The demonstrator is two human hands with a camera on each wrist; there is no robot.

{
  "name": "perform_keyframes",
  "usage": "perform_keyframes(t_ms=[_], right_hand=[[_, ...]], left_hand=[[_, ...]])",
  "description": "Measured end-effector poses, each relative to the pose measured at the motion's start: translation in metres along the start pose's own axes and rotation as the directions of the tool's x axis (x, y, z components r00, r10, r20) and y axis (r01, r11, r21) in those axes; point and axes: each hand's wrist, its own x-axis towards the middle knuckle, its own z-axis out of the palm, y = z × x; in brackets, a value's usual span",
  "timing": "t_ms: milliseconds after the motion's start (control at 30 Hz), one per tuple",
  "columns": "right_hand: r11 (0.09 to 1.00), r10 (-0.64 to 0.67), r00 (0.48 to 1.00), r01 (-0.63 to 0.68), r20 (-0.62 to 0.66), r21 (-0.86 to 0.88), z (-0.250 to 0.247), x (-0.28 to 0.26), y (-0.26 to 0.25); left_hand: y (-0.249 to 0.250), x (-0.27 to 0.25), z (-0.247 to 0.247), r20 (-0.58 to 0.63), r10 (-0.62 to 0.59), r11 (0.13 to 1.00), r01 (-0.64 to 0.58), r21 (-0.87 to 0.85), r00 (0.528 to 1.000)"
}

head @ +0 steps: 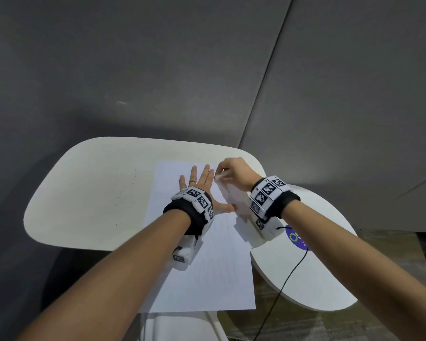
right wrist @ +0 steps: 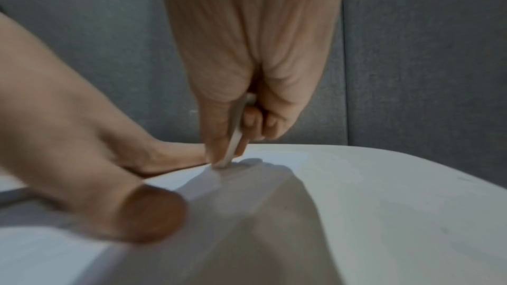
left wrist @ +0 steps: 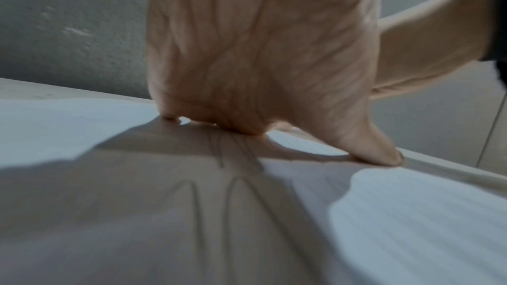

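Note:
A white sheet of paper (head: 202,267) lies on the white table (head: 84,193). My left hand (head: 198,182) presses flat on the sheet with fingers spread and the thumb (left wrist: 378,148) out to the right. Faint pencil outlines (left wrist: 233,192) run along the paper behind that palm. My right hand (head: 231,171) pinches a thin white pen (right wrist: 236,138), whose tip touches the paper just right of the left hand's fingertips. In the right wrist view the left hand (right wrist: 68,127) fills the left side and the right hand (right wrist: 247,73) hangs over the pen.
A second round white table (head: 305,279) stands lower at the right, with a purple sticker (head: 294,238) and a black cable (head: 285,279) across it. Grey wall panels (head: 207,70) rise right behind the table. Small dark marks (head: 123,193) dot the table's left part.

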Motion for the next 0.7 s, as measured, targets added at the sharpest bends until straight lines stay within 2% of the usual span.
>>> perform_keyframes(t_ms=[100,167,233,300,400,500,533,633,700], right_hand=[[0.998,-0.057,0.986,0.059,0.155,-0.006,0.002,-0.013,0.001],[0.999,-0.01,0.995,0.013,0.098,-0.031,0.0,-0.003,0.003],[0.995,0.078,0.996,-0.08,-0.038,-0.054,-0.003,0.011,0.008],[0.994,0.092,0.993,-0.096,-0.081,-0.059,-0.003,0.016,0.013],[0.999,-0.001,0.999,0.002,0.032,-0.037,-0.004,-0.004,0.013],[0.997,-0.065,0.981,0.07,0.184,-0.02,-0.008,-0.014,0.017],[0.997,-0.061,0.984,0.069,0.165,-0.041,-0.009,-0.011,0.017],[0.999,-0.006,1.0,0.006,-0.015,-0.042,-0.006,0.006,0.021],[0.999,0.005,0.997,-0.007,-0.074,-0.031,-0.002,0.007,0.021]], left_hand=[[0.0,-0.001,0.001,-0.006,0.003,1.0,-0.003,0.013,1.0],[0.0,-0.002,0.0,-0.003,0.007,1.0,-0.007,0.008,1.0],[0.001,-0.003,0.0,-0.004,0.005,1.0,-0.005,-0.002,1.0],[0.001,-0.004,-0.003,0.007,-0.002,1.0,0.002,-0.008,1.0],[0.002,-0.002,-0.006,0.038,-0.005,1.0,0.004,0.012,0.999],[0.004,-0.002,-0.007,0.042,-0.006,1.0,0.005,0.01,0.999],[0.004,-0.002,-0.007,0.041,-0.005,1.0,0.004,0.009,0.999],[0.007,-0.003,-0.009,0.056,-0.011,1.0,0.011,0.0,0.998],[0.006,-0.002,-0.012,0.074,-0.025,1.0,0.025,0.002,0.997]])
